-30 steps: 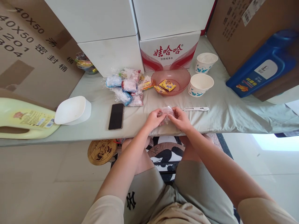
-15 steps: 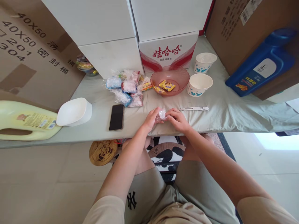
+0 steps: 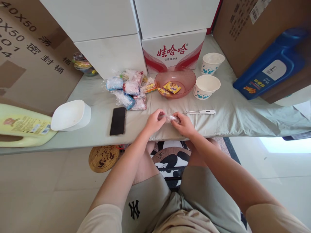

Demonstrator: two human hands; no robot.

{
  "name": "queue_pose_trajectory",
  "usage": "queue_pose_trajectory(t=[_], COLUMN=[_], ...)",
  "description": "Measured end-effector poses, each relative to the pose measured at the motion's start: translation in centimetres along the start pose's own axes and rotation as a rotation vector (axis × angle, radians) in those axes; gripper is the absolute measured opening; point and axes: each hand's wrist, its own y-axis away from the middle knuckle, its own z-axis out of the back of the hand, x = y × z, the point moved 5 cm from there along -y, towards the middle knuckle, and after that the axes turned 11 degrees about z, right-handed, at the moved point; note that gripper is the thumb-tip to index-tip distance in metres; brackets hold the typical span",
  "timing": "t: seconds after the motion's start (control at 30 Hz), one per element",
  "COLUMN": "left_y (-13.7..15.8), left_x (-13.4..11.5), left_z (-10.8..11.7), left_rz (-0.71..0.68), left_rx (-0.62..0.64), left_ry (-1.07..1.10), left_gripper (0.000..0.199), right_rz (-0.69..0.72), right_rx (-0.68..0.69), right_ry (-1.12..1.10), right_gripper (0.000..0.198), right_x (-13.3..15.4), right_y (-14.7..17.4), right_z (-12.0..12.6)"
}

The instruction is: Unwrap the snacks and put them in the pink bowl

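Observation:
Near the front edge of the cloth-covered table, my right hand [image 3: 184, 125] is closed around a small bundle in clear plastic wrap [image 3: 174, 119]. My left hand [image 3: 155, 121] pinches a stretched end of the same wrap, to the left of the bundle. What lies inside the wrap cannot be made out. Just beyond my right hand lies a white utility knife [image 3: 201, 112]. Behind my hands stands a pink ribbed bowl [image 3: 188, 84] with yellow packets [image 3: 172, 87] in it. A heap of plastic-wrapped packets [image 3: 131, 88] lies to the bowl's left.
A black phone [image 3: 118, 121] lies left of my hands, with a white tub [image 3: 71, 115] and a pale yellow jug [image 3: 21, 127] further left. Two paper cups [image 3: 206, 87] stand right of the bowl. A blue bottle [image 3: 269, 66] and cartons [image 3: 173, 51] line the back.
My hands have moved apart, drawing the wrap out between them. The bundle now sits in my right hand, and my left hand has shifted left. The camera view has shifted slightly.

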Motion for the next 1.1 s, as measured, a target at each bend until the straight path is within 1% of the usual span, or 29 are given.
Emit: queue_pose_trajectory(t=[0.1,0.17,0.23,0.33,0.47,0.6,0.63,0.7,0.8,0.87,0.93,1.0,1.1], left_y=[0.1,0.4,0.7,1.1,1.2,1.2,1.2,1.1,1.0,0.9,0.8,0.7,0.5], left_x=[0.6,0.9,1.2,1.2,1.1,1.1,1.1,1.1,1.0,0.9,0.8,0.8,0.8], left_z=[1.3,1.3,0.9,0.3,0.0,0.2,0.2,0.3,0.4,0.4,0.4,0.4,0.4], left_rz=[-0.058,-0.081,-0.071,-0.044,-0.055,-0.079,-0.085,-0.085,-0.076,-0.078,-0.084,-0.085,-0.083], left_rx=[-0.17,-0.204,-0.195,-0.19,-0.192,-0.212,-0.214,-0.218,-0.234,-0.241,-0.242,-0.24,-0.238], left_ry=[-0.319,-0.464,-0.531,-0.579,-0.61,-0.637,-0.644,-0.659,-0.678,-0.685,-0.695,-0.713,-0.753], left_gripper=[0.021,0.03,0.038,0.044,0.045,0.045,0.045,0.044,0.044,0.044,0.044,0.045,0.044], right_rz=[-0.004,0.003,0.007,-0.015,-0.085,-0.204,-0.231,-0.248,-0.238,-0.252,-0.282,-0.302,-0.292], right_rx=[0.037,0.089,0.127,0.113,0.008,-0.111,-0.12,-0.094,-0.055,-0.073,-0.115,-0.155,-0.209], right_ry=[0.007,0.023,0.026,-0.019,-0.134,-0.364,-0.429,-0.511,-0.534,-0.559,-0.602,-0.633,-0.655], right_gripper=[0.018,0.019,0.019,0.02,0.019,0.022,0.025,0.031,0.035,0.036,0.033,0.024,0.011], right_x=[0.3,0.5,0.6,0.7,0.1,-0.6,-0.7,-0.7,-0.5,-0.5,-0.7,-1.2,-1.9], right_y=[0.0,0.0,0.0,0.0,0.0,0.3,0.4,0.5,0.3,0.2,0.0,0.0,0.4], right_z=[-0.1,-0.3,-0.4,-0.3,-0.1,-0.1,-0.3,-0.5,-0.6,-0.5,0.0,0.8,2.6])
